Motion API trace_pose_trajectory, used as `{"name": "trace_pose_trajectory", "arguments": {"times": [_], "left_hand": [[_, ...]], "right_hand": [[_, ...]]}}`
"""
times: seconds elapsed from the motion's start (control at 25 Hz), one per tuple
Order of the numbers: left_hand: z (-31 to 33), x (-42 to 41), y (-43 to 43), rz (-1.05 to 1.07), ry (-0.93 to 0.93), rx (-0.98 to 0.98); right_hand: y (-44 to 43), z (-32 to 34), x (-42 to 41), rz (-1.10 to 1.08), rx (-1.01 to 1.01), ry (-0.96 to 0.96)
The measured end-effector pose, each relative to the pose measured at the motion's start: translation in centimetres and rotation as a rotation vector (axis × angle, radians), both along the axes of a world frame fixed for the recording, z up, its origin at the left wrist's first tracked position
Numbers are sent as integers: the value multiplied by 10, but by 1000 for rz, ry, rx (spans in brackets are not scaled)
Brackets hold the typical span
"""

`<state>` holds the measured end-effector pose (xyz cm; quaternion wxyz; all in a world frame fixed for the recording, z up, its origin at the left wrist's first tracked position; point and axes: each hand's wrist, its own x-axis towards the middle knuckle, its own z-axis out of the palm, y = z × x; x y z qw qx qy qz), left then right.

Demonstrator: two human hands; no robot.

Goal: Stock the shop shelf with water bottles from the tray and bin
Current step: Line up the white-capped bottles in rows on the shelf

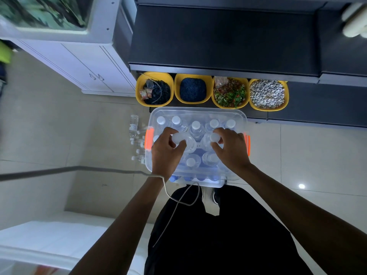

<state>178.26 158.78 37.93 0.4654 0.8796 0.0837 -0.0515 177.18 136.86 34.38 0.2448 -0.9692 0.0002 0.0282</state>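
Note:
A clear plastic bin (198, 111) with orange latches stands on the floor, packed with several upright water bottles with white caps. My left hand (165, 151) grips the capped top of one bottle (178, 138) in the bin. My right hand (231, 148) grips the top of another bottle (214, 137) beside it. More bottles (195, 127) stand around them. The dark shop shelf (224, 40) lies bare just beyond the bin.
Four yellow tubs (192, 90) of beads and gravel sit under the shelf edge. Small bottles (137, 139) lie loose on the floor left of the bin. A white cabinet (79, 62) stands at left, a white case (59, 241) at lower left. A cable (174, 197) hangs from my left wrist.

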Motion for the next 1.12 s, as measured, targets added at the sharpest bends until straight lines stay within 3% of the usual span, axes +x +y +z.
{"name": "trace_pose_trajectory", "arguments": {"times": [0.4, 0.68, 1.12], "left_hand": [[108, 24, 40, 157, -183, 0], [180, 33, 104, 337, -327, -141], [236, 82, 202, 66, -400, -36]], "right_hand": [[3, 80, 16, -59, 361, -68], [12, 134, 3, -90, 426, -154], [66, 195, 14, -353, 313, -246]]}}
